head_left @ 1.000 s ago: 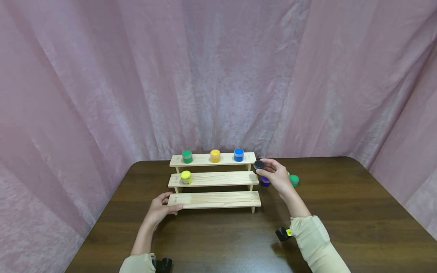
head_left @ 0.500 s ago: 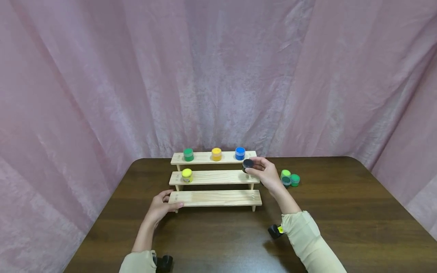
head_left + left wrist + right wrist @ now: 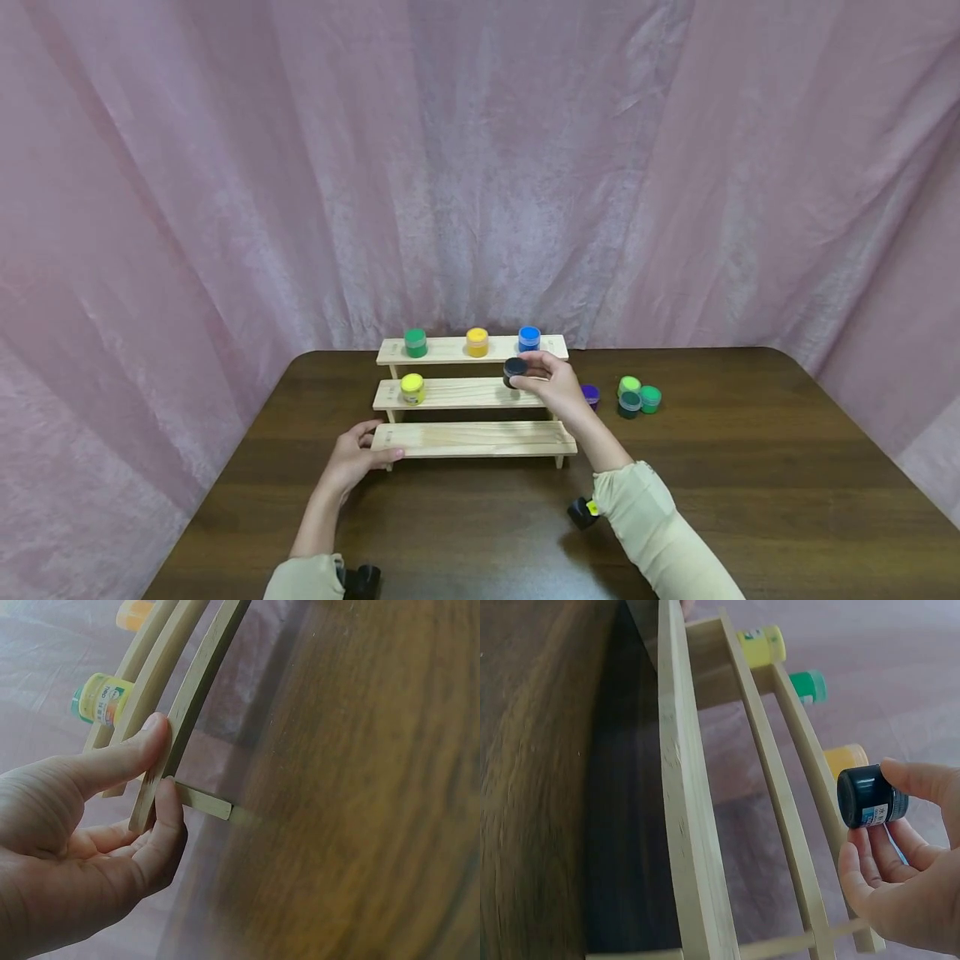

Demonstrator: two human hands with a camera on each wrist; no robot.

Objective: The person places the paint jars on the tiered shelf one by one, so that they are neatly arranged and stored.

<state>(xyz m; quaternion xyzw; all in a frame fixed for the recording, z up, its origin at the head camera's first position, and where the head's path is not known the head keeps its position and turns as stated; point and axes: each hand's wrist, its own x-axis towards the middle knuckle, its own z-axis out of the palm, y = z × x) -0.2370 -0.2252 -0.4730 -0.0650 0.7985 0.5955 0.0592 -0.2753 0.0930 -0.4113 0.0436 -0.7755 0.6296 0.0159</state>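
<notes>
A small black paint jar (image 3: 870, 796) is pinched between the thumb and fingers of my right hand (image 3: 553, 385), above the middle step of a wooden three-step rack (image 3: 472, 439). With thumb on top and fingers below, my left hand (image 3: 90, 832) grips the left end of the rack's lowest step. On the middle step's left stands a yellow jar (image 3: 412, 389). The top step bears a green jar (image 3: 416, 342), an orange-yellow jar (image 3: 477, 342) and a blue jar (image 3: 528, 338), the last just behind my right hand.
Right of the rack, on the brown table (image 3: 720, 467), stand a purple jar (image 3: 591, 396) partly behind my right hand, a light green jar (image 3: 629, 385), a dark green jar (image 3: 629, 405) and a green jar (image 3: 651, 399). A pink curtain (image 3: 480, 167) hangs behind.
My right hand has carried the black jar leftward, from beside the rack's right end to over the middle step. My left hand keeps its grip on the lowest step.
</notes>
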